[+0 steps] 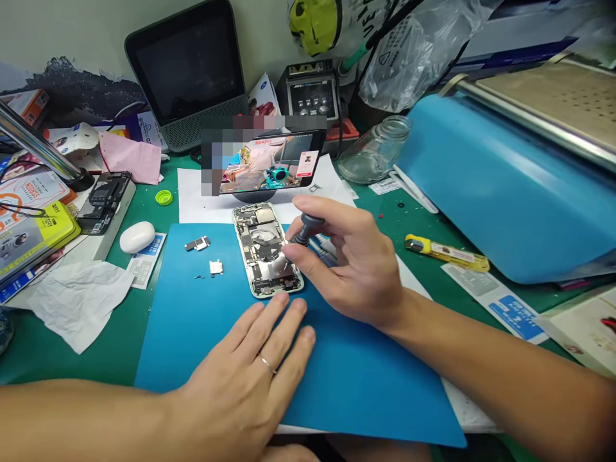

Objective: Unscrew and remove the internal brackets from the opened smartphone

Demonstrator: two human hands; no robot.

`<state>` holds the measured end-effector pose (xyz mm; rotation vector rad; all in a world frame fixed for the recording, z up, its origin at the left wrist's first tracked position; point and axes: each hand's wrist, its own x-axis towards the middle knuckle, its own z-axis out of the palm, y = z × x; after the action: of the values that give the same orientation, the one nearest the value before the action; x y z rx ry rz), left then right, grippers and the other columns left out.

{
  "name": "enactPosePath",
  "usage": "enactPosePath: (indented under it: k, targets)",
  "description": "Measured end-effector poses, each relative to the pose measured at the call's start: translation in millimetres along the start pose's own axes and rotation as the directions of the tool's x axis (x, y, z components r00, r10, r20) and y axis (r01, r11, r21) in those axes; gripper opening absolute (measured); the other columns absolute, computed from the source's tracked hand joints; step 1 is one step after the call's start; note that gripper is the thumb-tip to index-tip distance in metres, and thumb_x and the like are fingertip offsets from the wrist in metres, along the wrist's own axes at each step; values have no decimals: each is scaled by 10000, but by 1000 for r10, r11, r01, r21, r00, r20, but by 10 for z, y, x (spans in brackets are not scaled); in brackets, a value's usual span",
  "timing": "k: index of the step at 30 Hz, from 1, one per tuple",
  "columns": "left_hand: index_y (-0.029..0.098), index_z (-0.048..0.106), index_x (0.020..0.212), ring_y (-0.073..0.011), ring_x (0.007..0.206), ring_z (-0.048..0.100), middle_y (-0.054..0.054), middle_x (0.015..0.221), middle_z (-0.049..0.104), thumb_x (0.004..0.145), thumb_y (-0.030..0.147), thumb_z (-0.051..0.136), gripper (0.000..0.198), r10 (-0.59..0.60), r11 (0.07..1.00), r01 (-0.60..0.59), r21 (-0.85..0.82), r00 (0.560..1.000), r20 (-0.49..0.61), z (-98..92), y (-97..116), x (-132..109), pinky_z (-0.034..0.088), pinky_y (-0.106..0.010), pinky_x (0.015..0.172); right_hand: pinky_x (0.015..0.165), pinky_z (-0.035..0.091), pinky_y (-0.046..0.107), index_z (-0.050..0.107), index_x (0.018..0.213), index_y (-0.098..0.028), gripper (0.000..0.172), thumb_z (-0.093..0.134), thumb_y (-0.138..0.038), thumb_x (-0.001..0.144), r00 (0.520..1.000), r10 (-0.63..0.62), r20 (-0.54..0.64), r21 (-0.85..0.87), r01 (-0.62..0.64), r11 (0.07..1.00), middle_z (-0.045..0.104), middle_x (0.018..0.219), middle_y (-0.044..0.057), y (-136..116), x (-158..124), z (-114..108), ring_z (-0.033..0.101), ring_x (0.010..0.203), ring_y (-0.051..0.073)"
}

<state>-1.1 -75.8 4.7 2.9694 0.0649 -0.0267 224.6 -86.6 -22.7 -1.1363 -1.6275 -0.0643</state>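
Note:
An opened smartphone (pixel 262 253) lies on the blue mat (pixel 366 378), its inner boards and metal plates exposed. My right hand (pixel 356 263) pinches a small dark screwdriver (pixel 308 228) by its handle over the phone's right side; the tip is hard to make out. With fingers stretched out, my left hand (pixel 255 366) rests flat on the mat, fingertips at the phone's lower edge. To the left of the phone lie a small dark metal part (pixel 197 243), a silver metal piece (pixel 216 267) and tiny bits (pixel 199 277).
Behind the phone stands a propped screen (pixel 274 163) showing a picture. A glass jar (pixel 373 151) leans at the back right, and a yellow cutter (pixel 447 252) lies further right. At left are a white earbud case (pixel 137 237), a crumpled tissue (pixel 79 301) and another opened phone (pixel 106 199).

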Motion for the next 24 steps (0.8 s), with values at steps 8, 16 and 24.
enactPosePath:
  k: [8,16,24]
  targets:
    - [6,246,1600,-406,1590,73,-306,1661,173,964,770,334,999,-74,996,72,44,997,34,54,-36,-38,223,-505,1277,795,648,307,454,1453,-243,577,643,-103,926,997,-66,33,-45,68,997,732,1112,77,-87,58,-19,716,879,160]
    - [-8,281,1582,-397,1598,-25,-287,1663,196,977,767,326,984,-33,983,47,178,996,-80,188,-84,-79,13,-468,1288,743,587,328,474,1412,-176,572,640,-27,885,993,-118,33,-28,119,993,718,1044,93,-213,-19,-21,678,898,176]
    - [10,245,1602,-386,1600,63,-271,1682,140,959,807,300,1025,-62,993,67,99,996,-61,200,-69,-58,161,-462,1282,626,555,268,469,1431,-329,511,558,-132,968,942,320,-103,178,-299,938,599,936,17,-181,-80,29,629,761,128]
